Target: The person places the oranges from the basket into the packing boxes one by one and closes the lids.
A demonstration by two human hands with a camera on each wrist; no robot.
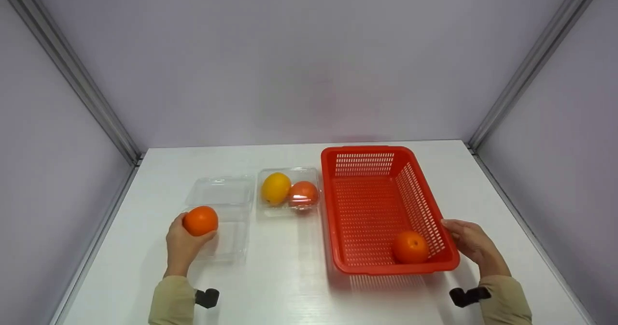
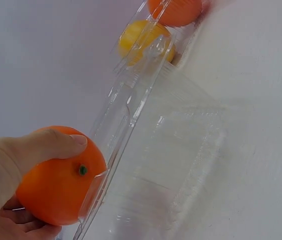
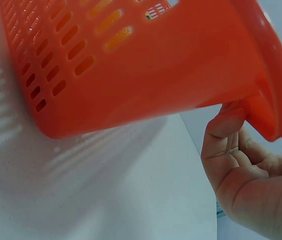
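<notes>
My left hand holds an orange over the near left part of an open clear plastic box. In the left wrist view, the thumb lies on top of the orange beside its green stem dot, and the clear rim overlaps its edge. My right hand grips the right rim of a red plastic basket. In the right wrist view, the curled fingers reach under that rim. A second orange lies in the basket's near right corner.
Behind and right of the open box, a second clear box contains a yellow fruit and an orange-red round fruit. It stands close to the basket's left side. Pale walls enclose the white table at the back and sides.
</notes>
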